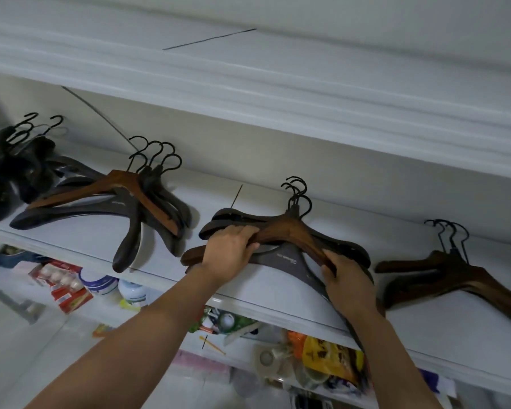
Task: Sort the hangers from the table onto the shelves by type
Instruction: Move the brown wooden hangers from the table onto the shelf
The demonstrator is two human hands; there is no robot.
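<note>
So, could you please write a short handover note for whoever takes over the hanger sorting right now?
Left hand grips the left arm of the brown wooden hanger; right hand grips its right arm.
The hanger lies on top of the middle pile of dark hangers on the shelf.
Done: also on the shelf are a black pile far left, a mixed pile with a brown one on top, and a brown pile at right.
Left: the two brown hangers on dark piles probably belong with the brown pile. The table is out of view, so I cannot tell what remains there.
</note>
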